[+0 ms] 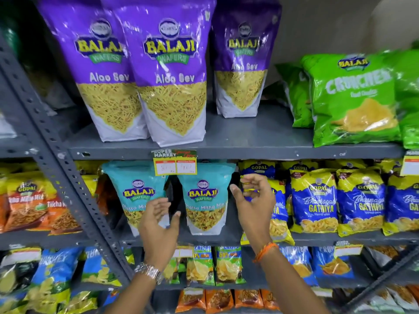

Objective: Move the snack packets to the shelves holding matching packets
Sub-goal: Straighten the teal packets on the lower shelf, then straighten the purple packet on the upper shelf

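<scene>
Two teal Khatta Mitha Mix packets stand upright on the middle shelf (226, 240): the left one (133, 189) and the right one (204, 200). My left hand (158, 230) hovers in front of the left teal packet, fingers apart and holding nothing. My right hand (251, 196) is raised just right of the right teal packet, fingers spread, in front of a blue and yellow Gopal packet (278, 220). Neither hand grips a packet. Three purple Aloo Sev packets (174, 71) stand on the top shelf (249, 148).
Green Crunchex packets (353, 98) sit top right. Blue and yellow Gathiya packets (315, 200) fill the middle shelf's right side, orange Tikha Mix packets (29, 205) the left bay. A slanted grey upright (45, 137) divides the bays. Chips packets (204, 266) line the lower shelf.
</scene>
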A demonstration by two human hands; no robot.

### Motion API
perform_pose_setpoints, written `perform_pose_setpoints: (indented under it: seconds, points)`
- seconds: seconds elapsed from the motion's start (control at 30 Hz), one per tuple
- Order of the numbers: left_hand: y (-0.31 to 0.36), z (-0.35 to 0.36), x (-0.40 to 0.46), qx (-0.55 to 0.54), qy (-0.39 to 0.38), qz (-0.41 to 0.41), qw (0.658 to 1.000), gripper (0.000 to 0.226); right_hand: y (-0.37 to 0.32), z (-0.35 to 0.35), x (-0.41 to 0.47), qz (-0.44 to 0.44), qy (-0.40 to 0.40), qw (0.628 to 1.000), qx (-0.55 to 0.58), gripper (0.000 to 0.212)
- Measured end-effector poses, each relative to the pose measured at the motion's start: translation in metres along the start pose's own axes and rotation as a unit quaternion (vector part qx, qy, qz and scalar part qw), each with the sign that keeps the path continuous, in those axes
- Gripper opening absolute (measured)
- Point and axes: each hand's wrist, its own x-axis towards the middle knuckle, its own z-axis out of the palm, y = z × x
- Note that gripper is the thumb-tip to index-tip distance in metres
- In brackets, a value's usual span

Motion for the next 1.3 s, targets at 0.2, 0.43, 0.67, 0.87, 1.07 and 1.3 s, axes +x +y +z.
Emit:
perform_pose_setpoints:
  seconds: [0.2, 0.43, 0.67, 0.87, 1.07, 1.3]
  points:
    - [0.087, -0.023, 0.072, -0.038, 0.071, 0.111, 0.991, 0.048, -0.080, 0.034, 0.053, -0.049, -0.063, 0.992, 0.094, 0.038]
    - [0.109, -0.017, 0.135, 0.052, -0.005, 0.111, 0.992, 0.070, -0.125, 0.084, 0.124, 0.001, -0.229, 0.966, 0.116, 0.066]
    - [0.102, -0.005, 0.146, 0.090, -0.006, 0.127, 0.988, 0.073, -0.130, 0.099, 0.145, 0.036, -0.346, 0.922, 0.170, 0.039]
    - [0.114, 0.016, 0.150, 0.069, -0.028, 0.139, 0.987, 0.065, -0.138, 0.067, 0.155, 0.005, -0.309, 0.934, 0.178, 0.038]
    - [0.151, 0.062, 0.155, 0.047, -0.091, 0.134, 0.986, 0.067, -0.131, 0.017, 0.185, -0.020, -0.261, 0.943, 0.203, 0.034]
    - [0.180, 0.101, 0.149, 0.102, -0.146, 0.123, 0.976, 0.069, -0.116, -0.018, 0.206, -0.023, -0.230, 0.955, 0.187, 0.031]
